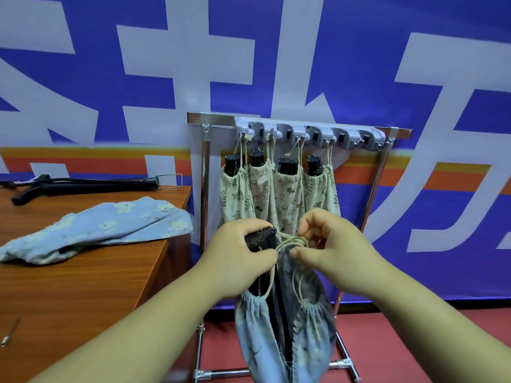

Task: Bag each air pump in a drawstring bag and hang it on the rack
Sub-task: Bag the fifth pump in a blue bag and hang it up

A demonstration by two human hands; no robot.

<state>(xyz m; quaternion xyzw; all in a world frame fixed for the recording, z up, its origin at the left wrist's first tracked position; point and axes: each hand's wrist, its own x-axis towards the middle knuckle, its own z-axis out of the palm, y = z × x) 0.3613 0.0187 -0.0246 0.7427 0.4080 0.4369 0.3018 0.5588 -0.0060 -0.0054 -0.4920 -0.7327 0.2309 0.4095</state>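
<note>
Here four bags [279, 194] hang (one spare [105, 225]); left hand [237, 261] grips pump [261, 239], right hand [331, 250] drawstring [293, 241].

Blue floral bag [257, 335], black pump [261, 240]

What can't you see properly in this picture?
Head view:
- Most of the air pump: hidden by the left hand and blue bag.
- Its bottom: cut by the lower edge.
- The cord ends: hidden inside the right hand.
- Pumps in the hanging bags: cloth covers all but their tops.
- The small metal item on the table: too small to identify.
</note>
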